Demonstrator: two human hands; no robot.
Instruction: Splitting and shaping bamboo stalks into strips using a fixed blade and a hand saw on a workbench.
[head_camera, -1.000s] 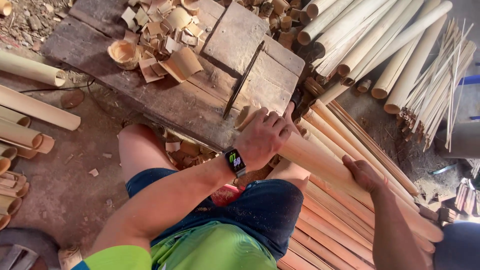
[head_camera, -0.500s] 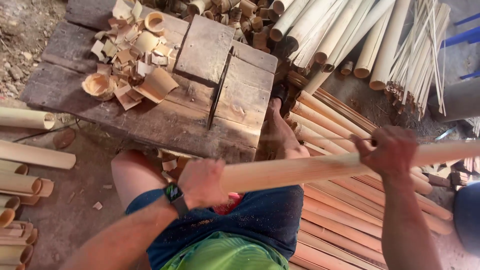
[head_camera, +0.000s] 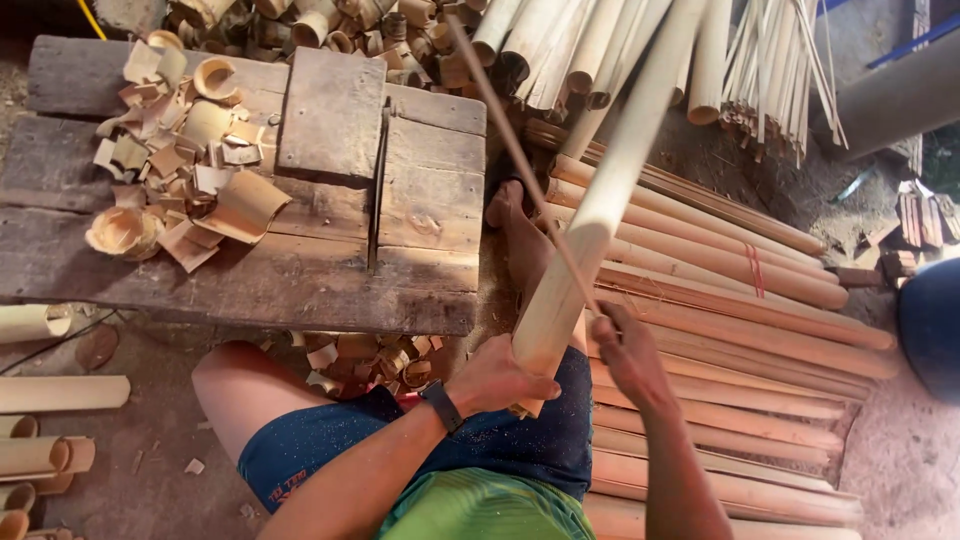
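Bamboo pole (head_camera: 600, 215), pale and round, slants from its lower end above the lap toward 1 o'clock, crossing the stacked poles (head_camera: 740, 300) at 3 o'clock. Wooden surface (head_camera: 330, 270) at 10 o'clock carries a heap of bamboo offcuts (head_camera: 180, 150) and a dark blade (head_camera: 377, 190) standing in its slot. Left hand (head_camera: 500, 378), with a dark wristband, closes its grip around the pole's lower end. Right hand (head_camera: 625, 350), just beside at 3 o'clock, pinches a thin stick (head_camera: 520, 160) laid along the pole. Half a second earlier the pole lay nearly level across the lap, hands well apart; it is now tilted steeply, hands close together.
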